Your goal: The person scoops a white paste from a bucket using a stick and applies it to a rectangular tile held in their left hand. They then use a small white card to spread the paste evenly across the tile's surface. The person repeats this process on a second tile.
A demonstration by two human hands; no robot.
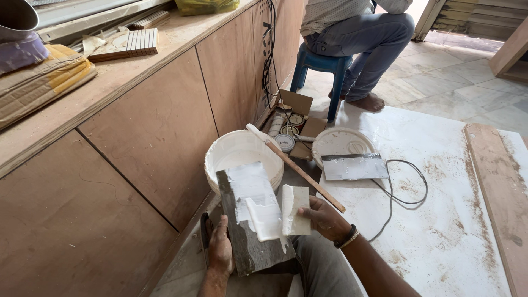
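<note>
At lower centre your left hand [221, 250] clamps the stiff, fairly heavy plank [250, 225] by its dry edge, while your right hand [324, 218] pinches the light card [295, 210]; the wet paste looks slippery, so grip bare wood.

In my left hand [221, 248] the plank [250, 231] is rough grey wood under thick, wet-looking white paste. The card [295, 210] in my right hand [325, 218] looks matt and stiff. The bucket [242, 154] is smooth white plastic; the cabinet [148, 137] is dull plywood.
</note>
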